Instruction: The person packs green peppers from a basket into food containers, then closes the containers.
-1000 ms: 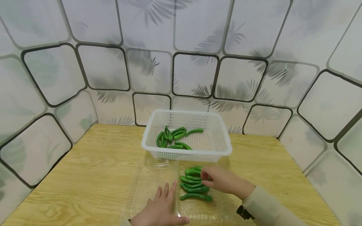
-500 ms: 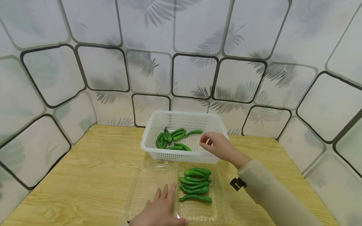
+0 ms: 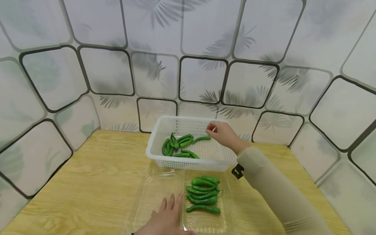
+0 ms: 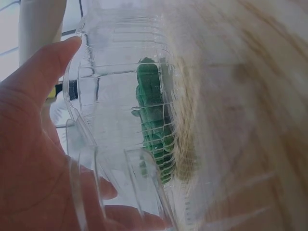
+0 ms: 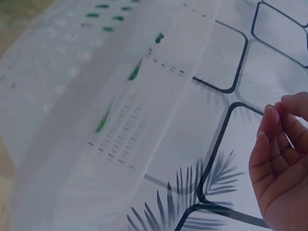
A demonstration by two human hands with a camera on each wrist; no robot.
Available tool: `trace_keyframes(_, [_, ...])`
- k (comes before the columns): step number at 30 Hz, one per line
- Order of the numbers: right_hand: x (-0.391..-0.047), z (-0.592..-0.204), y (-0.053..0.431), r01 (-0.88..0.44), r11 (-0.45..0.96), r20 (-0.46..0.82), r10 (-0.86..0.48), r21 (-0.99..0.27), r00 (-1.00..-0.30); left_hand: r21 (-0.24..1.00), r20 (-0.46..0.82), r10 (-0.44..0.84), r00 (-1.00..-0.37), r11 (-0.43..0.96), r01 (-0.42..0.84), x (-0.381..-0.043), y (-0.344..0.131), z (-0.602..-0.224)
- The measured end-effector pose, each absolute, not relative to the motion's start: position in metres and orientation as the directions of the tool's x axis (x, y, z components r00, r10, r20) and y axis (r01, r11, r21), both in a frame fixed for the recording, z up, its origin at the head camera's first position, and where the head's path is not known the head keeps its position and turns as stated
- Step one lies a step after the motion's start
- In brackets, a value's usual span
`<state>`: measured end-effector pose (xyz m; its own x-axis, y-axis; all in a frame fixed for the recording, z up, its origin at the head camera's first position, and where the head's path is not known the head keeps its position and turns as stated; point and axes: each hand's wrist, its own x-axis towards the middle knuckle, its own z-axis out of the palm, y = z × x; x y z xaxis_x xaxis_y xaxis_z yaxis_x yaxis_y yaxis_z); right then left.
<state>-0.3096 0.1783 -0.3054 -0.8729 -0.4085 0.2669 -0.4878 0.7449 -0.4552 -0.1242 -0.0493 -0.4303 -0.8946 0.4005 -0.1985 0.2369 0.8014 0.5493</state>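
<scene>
My left hand lies with fingers extended and spread on the clear plastic clamshell box, at the fold between its halves. The left wrist view shows its thumb at the box's edge. Several green chili peppers lie crosswise in the right half. My right hand is raised over the right side of a white plastic basket, its fingers loosely bent and nothing between them. To its left, several more green chili peppers lie in the basket. Through the perforated wall, the right wrist view shows bits of green.
The basket stands behind the box on a wooden table. A patterned wall covering rises behind and at both sides. A black band sits at the right sleeve's cuff.
My right hand has moved away from the peppers in the box, up and back over the basket. My left hand has stayed on the box.
</scene>
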Motion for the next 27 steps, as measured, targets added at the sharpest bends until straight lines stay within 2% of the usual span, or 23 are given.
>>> trace_keyframes(10, [-0.346, -0.298, 0.175, -0.458, 0.765, 0.269, -0.372, -0.454, -0.888, 0.509, -0.245, 0.373, -0.895, 0.835, 0.209, -0.130, -0.054, -0.439])
trace_keyframes(16, [-0.364, -0.299, 0.176, -0.411, 0.794, 0.252, -0.329, -0.448, -0.910, 0.503, -0.190, 0.356, -0.915, 0.836, 0.220, -0.131, -0.052, -0.452])
trace_keyframes(27, [-0.397, -0.321, 0.172, -0.379, 0.822, 0.192, -0.328, -0.424, -0.925, 0.464, -0.144, 0.249, -0.958, 0.872, 0.156, -0.136, -0.047, -0.478])
